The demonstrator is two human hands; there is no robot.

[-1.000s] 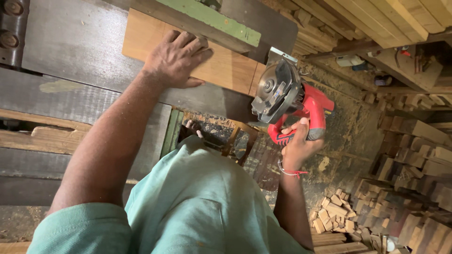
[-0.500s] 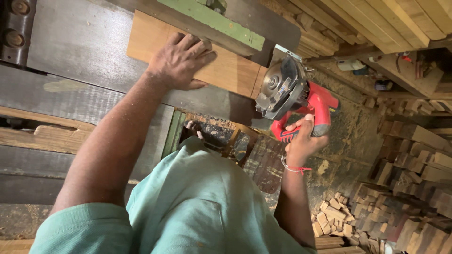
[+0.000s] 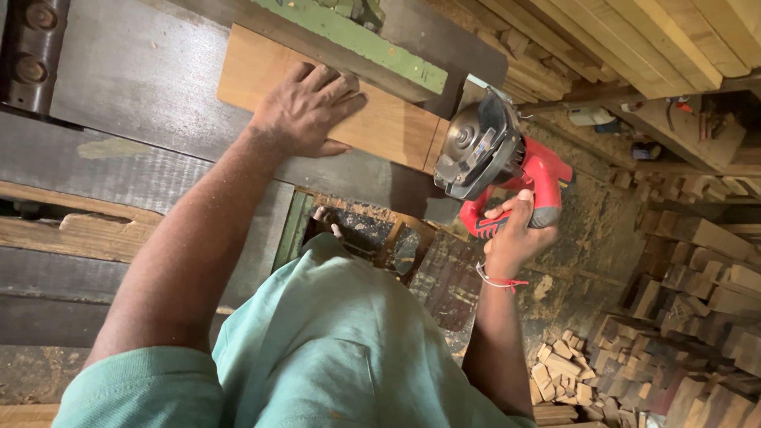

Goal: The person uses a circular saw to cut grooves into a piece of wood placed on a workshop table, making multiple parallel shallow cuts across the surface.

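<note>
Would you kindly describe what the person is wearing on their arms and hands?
Both hands are bare, with no gloves. The left hand has nothing on its wrist; the right hand has a thin red and white thread bracelet. Short pale green sleeves cover only the upper arms.

The left hand [image 3: 305, 111] covers the middle of the wooden board [image 3: 380, 127], whose upper edge is hidden under the green-edged beam [image 3: 357, 43]. The right hand [image 3: 515, 238] hides the grip of the red power saw [image 3: 495, 162]; its blade is hidden by the guard. At lower right, the offcut pile [image 3: 567, 368] runs past the frame's edge.
</note>
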